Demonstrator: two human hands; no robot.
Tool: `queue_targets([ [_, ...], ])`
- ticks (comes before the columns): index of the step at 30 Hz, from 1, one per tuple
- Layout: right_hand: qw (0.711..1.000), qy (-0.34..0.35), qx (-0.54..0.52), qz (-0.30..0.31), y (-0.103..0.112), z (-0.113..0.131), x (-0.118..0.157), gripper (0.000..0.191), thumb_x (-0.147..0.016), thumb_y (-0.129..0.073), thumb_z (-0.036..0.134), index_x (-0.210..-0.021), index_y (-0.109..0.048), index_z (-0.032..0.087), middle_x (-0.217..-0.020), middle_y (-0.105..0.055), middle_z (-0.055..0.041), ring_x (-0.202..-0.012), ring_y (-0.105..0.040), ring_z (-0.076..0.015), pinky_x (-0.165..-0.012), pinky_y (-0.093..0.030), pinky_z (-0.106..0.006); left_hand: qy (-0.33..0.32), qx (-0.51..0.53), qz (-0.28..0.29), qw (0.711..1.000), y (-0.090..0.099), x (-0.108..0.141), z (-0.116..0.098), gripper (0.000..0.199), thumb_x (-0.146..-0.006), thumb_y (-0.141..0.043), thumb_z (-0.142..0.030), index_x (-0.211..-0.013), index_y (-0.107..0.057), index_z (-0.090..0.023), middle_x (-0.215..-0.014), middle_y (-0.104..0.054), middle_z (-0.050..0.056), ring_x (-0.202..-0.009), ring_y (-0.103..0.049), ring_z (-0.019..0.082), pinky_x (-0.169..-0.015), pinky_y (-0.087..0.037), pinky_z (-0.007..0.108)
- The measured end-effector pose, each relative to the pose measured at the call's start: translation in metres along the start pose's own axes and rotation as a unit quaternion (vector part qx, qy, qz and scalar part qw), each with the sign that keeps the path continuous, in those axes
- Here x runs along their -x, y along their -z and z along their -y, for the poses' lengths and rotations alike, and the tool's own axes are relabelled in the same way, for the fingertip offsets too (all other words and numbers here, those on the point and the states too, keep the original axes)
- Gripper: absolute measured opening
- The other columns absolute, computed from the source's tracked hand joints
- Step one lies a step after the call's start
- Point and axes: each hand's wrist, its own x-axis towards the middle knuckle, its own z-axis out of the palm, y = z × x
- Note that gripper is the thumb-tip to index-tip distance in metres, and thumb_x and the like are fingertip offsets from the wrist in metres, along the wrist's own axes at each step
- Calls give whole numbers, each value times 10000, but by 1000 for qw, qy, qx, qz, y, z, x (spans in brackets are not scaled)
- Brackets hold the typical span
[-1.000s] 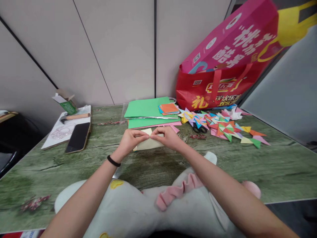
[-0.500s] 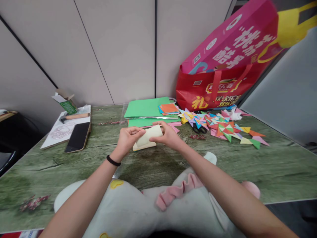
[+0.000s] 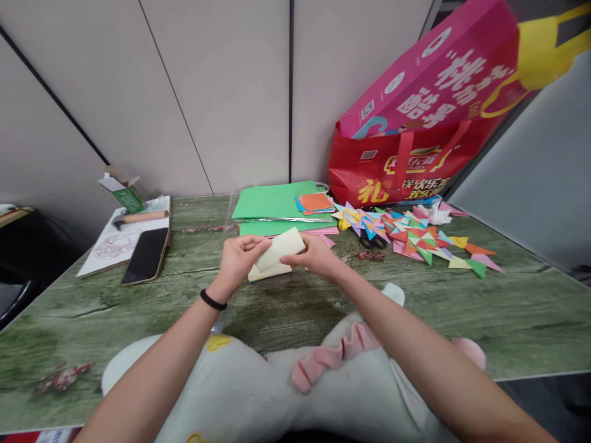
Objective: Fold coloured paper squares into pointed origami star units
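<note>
A pale yellow sheet of paper (image 3: 280, 250) is held up between my two hands, tilted with its right end higher. My left hand (image 3: 241, 256) pinches its left end between thumb and fingers. At the other end my right hand (image 3: 316, 254) grips it, thumb in front and fingers behind, partly hidden. Just below the sheet, a small stack of cream paper (image 3: 270, 272) lies on the table. Behind my hands are green sheets of paper (image 3: 272, 200), with small orange paper squares (image 3: 316, 202) on top.
Folded coloured paper pieces (image 3: 420, 237) spread at the right, beside black-handled scissors (image 3: 372, 240). A red bag (image 3: 360, 163) stands behind them. At the left are a phone (image 3: 146, 256), a hammer (image 3: 143, 216) and a small green box (image 3: 128, 195). A plush toy (image 3: 258, 387) lies in front of me.
The fingers of my right hand have shifted down from the sheet's top edge, so its upper right corner shows. My left hand stays nearly where it was.
</note>
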Motion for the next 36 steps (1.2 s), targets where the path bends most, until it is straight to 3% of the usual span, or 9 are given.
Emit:
queue_targets([
  [8,998,-45,10,-43,1,13,3,354,-484,-743,183,-810,-652,79,-667,-648,-30,-492,-504,-75,-400,-364,-168,1,-5,-3,1000,-2,0,0,258,-565,-740,-326,-673,-663,-104,-606,-673,41,-503,-552,102,-474,-404,189],
  [14,992,-78,-76,-60,0,12,3,321,-499,-727,179,-792,-625,97,-657,-658,-37,-522,-569,-100,-394,-378,-158,-13,-37,-30,999,0,-1,-1,247,-564,-737,-320,-667,-668,-107,-609,-675,36,-516,-557,106,-471,-396,185],
  [28,989,-96,-78,-80,1,12,4,265,-508,-724,151,-752,-631,106,-596,-639,-9,-453,-518,-62,-367,-365,-146,-10,-63,-44,997,2,-3,2,237,-570,-722,-324,-661,-667,-111,-642,-690,54,-550,-592,137,-476,-417,202],
  [36,992,-75,-70,-73,4,15,4,248,-473,-764,213,-575,-561,114,-480,-592,8,-407,-504,-66,-342,-351,-152,-8,-63,-47,997,2,-4,3,240,-575,-713,-326,-658,-663,-107,-622,-681,53,-530,-572,125,-460,-397,195],
])
